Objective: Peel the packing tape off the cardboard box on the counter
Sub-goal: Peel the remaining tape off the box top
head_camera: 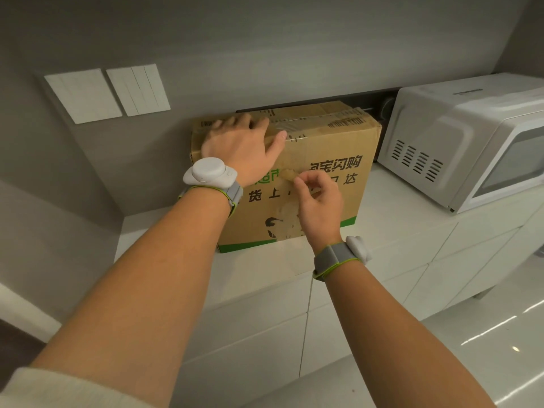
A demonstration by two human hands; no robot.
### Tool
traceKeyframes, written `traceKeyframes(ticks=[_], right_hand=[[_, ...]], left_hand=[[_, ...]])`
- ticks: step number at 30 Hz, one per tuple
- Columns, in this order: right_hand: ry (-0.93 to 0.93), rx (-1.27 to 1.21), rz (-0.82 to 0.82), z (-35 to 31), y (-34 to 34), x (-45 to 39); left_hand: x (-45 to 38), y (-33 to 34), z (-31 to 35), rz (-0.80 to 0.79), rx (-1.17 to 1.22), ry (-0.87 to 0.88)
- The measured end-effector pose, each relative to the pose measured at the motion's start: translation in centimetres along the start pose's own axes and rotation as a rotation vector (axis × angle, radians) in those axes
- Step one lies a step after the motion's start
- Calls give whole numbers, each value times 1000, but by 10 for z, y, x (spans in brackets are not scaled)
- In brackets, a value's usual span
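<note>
Head view, left hand (238, 148) flat on cardboard box (332, 184), right hand (319, 198) pinching packing tape (288, 174)

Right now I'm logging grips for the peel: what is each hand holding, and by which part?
The right hand pinches the crumpled free end of the packing tape on the cardboard box front. The left hand holds nothing; it presses the box's top edge.

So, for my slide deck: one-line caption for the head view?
Left hand steadies the cardboard box while the right hand pinches packing tape on its front.
</note>
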State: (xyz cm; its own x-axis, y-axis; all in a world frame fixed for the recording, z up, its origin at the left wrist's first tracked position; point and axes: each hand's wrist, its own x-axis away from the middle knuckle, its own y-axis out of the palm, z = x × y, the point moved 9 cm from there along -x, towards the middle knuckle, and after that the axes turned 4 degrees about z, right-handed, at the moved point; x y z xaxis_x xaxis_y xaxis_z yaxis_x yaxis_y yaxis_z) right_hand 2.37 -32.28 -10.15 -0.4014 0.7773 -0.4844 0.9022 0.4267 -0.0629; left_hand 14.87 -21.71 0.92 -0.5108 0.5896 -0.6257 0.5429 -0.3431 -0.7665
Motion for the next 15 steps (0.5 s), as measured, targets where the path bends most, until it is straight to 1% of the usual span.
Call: traceKeyframes(ticks=[3,6,15], right_hand=[[53,-96,20,2,-3,-2],[66,-137,62,-1,-9,-6],[-12,-165,93,-34,-14,-10]], left_hand=[[0,1,-1,-10,5,-6],[0,1,-1,-11,8,-4],[2,-1,0,-22,10,5]])
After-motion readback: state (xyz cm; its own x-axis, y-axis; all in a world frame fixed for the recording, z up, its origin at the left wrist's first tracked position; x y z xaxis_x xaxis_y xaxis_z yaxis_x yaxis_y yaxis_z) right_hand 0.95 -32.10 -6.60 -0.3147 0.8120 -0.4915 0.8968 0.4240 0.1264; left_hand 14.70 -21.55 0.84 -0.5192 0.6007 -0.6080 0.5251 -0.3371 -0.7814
